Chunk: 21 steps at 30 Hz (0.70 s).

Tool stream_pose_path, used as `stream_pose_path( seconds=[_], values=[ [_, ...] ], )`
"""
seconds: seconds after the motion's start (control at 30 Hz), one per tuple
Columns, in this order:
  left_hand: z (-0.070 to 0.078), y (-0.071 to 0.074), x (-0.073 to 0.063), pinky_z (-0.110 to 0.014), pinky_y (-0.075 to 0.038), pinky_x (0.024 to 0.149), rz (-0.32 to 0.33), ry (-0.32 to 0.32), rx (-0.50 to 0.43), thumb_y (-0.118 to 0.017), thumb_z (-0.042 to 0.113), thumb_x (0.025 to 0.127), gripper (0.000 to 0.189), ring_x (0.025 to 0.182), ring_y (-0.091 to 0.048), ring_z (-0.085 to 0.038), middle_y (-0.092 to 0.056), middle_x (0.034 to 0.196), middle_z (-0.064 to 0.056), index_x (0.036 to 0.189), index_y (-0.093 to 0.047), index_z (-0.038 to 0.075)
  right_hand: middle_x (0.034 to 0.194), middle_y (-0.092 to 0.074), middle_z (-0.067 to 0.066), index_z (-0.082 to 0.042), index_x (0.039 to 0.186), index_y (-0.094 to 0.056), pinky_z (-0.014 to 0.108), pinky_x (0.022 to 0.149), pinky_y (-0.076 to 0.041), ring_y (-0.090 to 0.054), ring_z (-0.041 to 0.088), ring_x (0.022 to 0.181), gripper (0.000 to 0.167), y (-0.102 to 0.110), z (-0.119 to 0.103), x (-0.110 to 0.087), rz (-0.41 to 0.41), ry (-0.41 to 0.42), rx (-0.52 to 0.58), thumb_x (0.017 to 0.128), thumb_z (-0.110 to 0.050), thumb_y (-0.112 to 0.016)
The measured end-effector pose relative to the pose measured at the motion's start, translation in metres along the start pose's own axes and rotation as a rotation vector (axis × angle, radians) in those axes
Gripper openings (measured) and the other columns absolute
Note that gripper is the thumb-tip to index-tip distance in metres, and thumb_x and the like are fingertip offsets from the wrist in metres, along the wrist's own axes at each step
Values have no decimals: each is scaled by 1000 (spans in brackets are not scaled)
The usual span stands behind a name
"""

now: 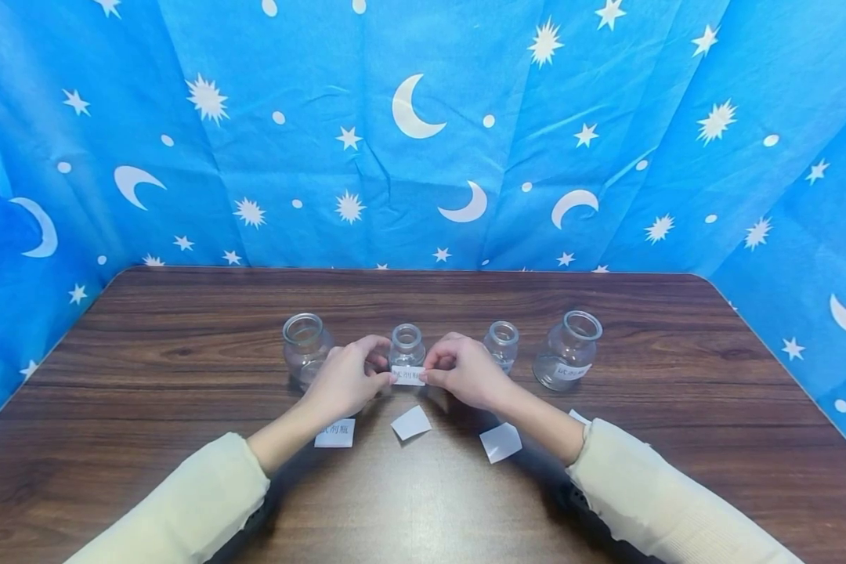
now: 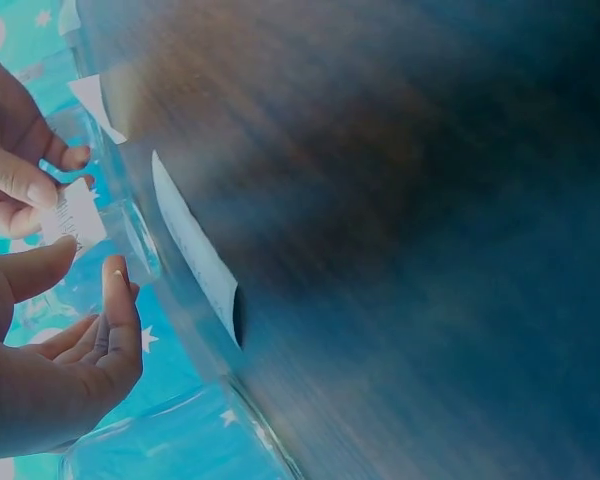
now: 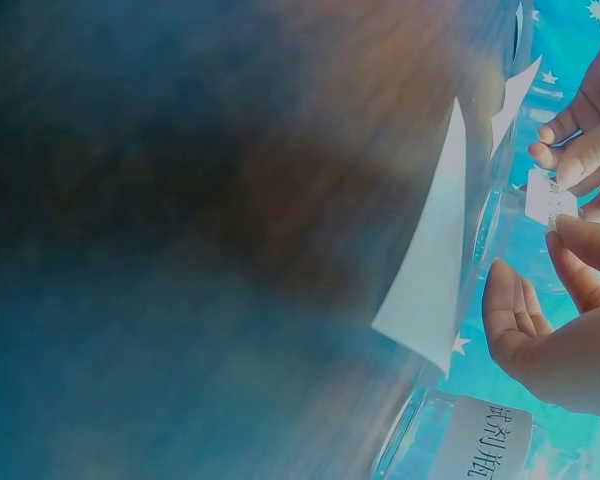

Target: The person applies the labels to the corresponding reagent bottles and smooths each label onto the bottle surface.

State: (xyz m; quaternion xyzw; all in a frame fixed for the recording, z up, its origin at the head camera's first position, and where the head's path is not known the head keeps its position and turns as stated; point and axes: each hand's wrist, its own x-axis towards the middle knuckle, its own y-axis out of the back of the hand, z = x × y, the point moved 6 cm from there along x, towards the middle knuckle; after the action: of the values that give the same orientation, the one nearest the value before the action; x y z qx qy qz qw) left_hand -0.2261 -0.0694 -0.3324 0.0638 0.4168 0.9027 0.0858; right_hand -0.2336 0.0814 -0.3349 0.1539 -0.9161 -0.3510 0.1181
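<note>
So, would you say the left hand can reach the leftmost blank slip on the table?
Probably yes: nothing shows between the left hand and the leftmost blank slip, though its thumb touches the label.

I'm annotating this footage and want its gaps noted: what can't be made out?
Held label, head view: its right end is covered by the right hand.
Leftmost jar, head view: lower right hidden by the left hand.
Paper slip, head view: mostly behind the right arm.
Labelled jar, right wrist view: cut off by the bottom edge.
</note>
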Motion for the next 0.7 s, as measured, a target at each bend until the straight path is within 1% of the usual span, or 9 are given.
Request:
stream_pose_path(
  seconds=[0.2, 0.37, 0.57, 0.7],
  values=[
    [0, -1, 0, -33, -48, 69, 16, -14, 0, -72, 14, 78, 41, 78, -61, -16, -66, 89, -5, 115, -58, 4, 85, -60, 0, -9, 68, -64, 33, 73, -44, -57, 16, 79, 11, 0, -1, 1, -8, -5, 7, 77, -6, -69],
    [0, -2, 0, -32, -47, 66, 16, -12, 9, -73, 18, 78, 41, 72, -60, -14, -65, 86, -4, 113, -57, 4, 88, -62, 0, -9, 68, -64, 37, 77, -44, -59, 18, 84, 12, -1, 1, 2, -14, -22, 0, 78, -8, -69],
    [3, -4, 0, -30, -46, 61, 5, -7, 27, -73, 24, 77, 45, 68, -59, -14, -64, 85, -5, 113, -54, 3, 89, -63, 2, -9, 67, -63, 37, 78, -45, -59, 19, 84, 13, 0, 0, 1, -15, -17, 2, 79, -9, -68],
    [3, -4, 0, -31, -46, 61, 23, -12, 42, -72, 26, 77, 44, 67, -58, -15, -62, 82, -3, 111, -54, 4, 89, -63, 3, -9, 67, -63, 38, 78, -45, -59, 19, 85, 13, 0, -1, 1, -10, -9, 7, 78, -9, -68]
  ],
)
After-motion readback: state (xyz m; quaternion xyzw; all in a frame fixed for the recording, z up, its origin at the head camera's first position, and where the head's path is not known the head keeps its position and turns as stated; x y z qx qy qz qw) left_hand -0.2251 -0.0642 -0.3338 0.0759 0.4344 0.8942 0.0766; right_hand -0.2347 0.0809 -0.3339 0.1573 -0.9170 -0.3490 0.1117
